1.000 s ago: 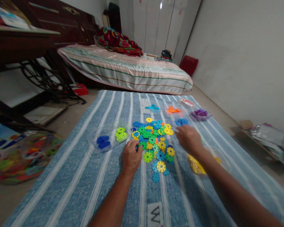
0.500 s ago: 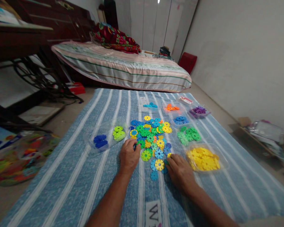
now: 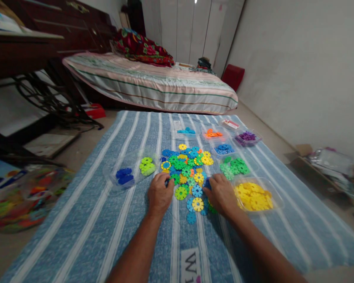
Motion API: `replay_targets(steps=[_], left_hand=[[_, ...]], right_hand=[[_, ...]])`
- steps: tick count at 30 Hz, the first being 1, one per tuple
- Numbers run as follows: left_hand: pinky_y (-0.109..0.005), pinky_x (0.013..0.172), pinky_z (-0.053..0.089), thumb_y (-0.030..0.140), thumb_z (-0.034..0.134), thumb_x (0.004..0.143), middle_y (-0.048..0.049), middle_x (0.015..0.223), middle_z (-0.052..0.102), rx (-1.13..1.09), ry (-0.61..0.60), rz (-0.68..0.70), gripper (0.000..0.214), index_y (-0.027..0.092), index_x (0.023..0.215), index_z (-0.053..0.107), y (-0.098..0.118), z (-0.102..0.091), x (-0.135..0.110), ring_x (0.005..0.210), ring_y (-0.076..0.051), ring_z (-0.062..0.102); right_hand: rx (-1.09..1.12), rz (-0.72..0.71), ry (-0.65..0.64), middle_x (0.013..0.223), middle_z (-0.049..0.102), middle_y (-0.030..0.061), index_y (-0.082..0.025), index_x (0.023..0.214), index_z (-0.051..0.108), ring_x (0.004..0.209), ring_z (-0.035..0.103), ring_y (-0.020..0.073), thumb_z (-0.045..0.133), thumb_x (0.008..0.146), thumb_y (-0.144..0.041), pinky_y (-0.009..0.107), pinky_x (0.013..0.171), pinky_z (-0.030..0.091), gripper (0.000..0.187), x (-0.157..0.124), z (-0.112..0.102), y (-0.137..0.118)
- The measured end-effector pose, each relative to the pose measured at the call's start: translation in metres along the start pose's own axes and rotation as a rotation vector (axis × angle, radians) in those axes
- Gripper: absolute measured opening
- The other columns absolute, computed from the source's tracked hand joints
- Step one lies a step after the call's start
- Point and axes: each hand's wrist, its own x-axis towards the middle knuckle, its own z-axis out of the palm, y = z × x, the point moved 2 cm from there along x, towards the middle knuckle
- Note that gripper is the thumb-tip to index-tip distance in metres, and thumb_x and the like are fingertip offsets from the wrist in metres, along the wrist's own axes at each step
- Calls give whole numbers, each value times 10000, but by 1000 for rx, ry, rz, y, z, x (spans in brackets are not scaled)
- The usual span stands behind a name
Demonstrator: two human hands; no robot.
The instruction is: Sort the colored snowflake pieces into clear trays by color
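A pile of flat plastic snowflake discs [image 3: 188, 169] in blue, green, yellow and orange lies on a blue striped mat [image 3: 135, 220]. My left hand [image 3: 160, 193] rests at the pile's left edge, fingers curled and pinched on a dark blue disc. My right hand [image 3: 222, 193] is on the pile's right edge, fingers bent over a dark blue disc and pressing on it. Clear trays flank the pile: yellow discs [image 3: 255, 195], green discs [image 3: 234, 167], and dark blue discs with lime ones [image 3: 126, 173].
More small trays hold blue discs [image 3: 224, 148], orange discs [image 3: 214, 134], purple discs [image 3: 247, 136] and light blue discs [image 3: 186, 131]. A mattress [image 3: 153, 84] lies beyond the mat. A bag of toys [image 3: 20, 194] sits at left, a dark sewing-machine table [image 3: 38, 90] behind, clutter [image 3: 330, 165] at right.
My right hand came back from the far blue tray to the pile's near edge, then shifted up onto a dark blue disc. The left hand has stayed at the pile's left edge.
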Motion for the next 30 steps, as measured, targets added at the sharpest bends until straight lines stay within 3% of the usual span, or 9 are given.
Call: replay_targets(steps=[4, 10, 13, 17, 20, 22, 24, 28, 30], left_hand=[[-334, 879, 518, 258, 519, 808, -62, 944, 681, 0, 4, -3, 109, 213, 797, 617, 0, 0, -1, 941, -209, 645], [-344, 873, 521, 261, 524, 807, -70, 951, 681, -4, -1, -5, 112, 208, 804, 623, 1, 0, -1, 943, -219, 647], [-333, 878, 517, 255, 528, 805, -63, 941, 681, -16, 7, -6, 99, 212, 795, 617, 1, 0, -1, 936, -209, 646], [-322, 879, 513, 253, 533, 801, -56, 942, 680, -21, 14, -14, 89, 218, 793, 614, 0, 1, -1, 944, -203, 643], [-323, 872, 513, 250, 531, 795, -57, 929, 678, -22, 14, -11, 91, 216, 785, 615, 0, 1, -1, 929, -204, 644], [-326, 864, 516, 249, 529, 796, -59, 924, 677, -23, 9, -7, 97, 214, 785, 618, 1, 0, -1, 920, -206, 644], [-332, 858, 518, 250, 526, 797, -60, 927, 678, -22, 5, -6, 102, 212, 792, 621, 1, 0, -1, 919, -209, 644], [-331, 862, 517, 253, 533, 799, -56, 932, 681, -14, 3, -20, 99, 215, 790, 624, 2, 0, -1, 926, -210, 646], [-325, 871, 514, 251, 536, 798, -54, 936, 683, -15, 6, -20, 95, 218, 787, 624, 2, 0, -1, 933, -206, 646]], right_hand=[[75, 24, -73, 1066, 638, 131, -162, 925, 666, 1086, 534, 270, 601, 884, -314, 353, 918, 404, 170, 5, -2, -4], [354, 9, -31, 910, 662, 68, -186, 812, 660, 925, 595, 218, 599, 833, -201, 314, 834, 432, 66, 3, -1, 6], [431, -13, 44, 852, 663, 39, -204, 748, 644, 848, 605, 193, 594, 829, -215, 295, 770, 432, 96, 15, -12, 15], [354, -33, 221, 850, 659, 46, -201, 759, 650, 819, 598, 193, 617, 824, -242, 298, 753, 424, 84, 54, -47, 34], [208, 78, 415, 932, 663, 88, -184, 855, 673, 893, 598, 232, 611, 834, -236, 331, 789, 430, 83, 82, -74, 49], [131, 135, 455, 978, 666, 112, -168, 957, 680, 942, 596, 257, 591, 858, -246, 349, 811, 432, 154, 86, -82, 51], [103, 108, 358, 995, 674, 115, -165, 1016, 677, 963, 602, 259, 567, 886, -260, 345, 821, 434, 194, 74, -78, 45], [131, -104, -100, 1002, 687, 72, -207, 1016, 680, 929, 626, 211, 566, 902, -282, 287, 782, 442, 178, 20, -49, 14], [140, -165, -239, 1040, 680, 69, -206, 1021, 674, 982, 618, 210, 606, 876, -294, 281, 814, 446, 183, -7, -35, 2]])
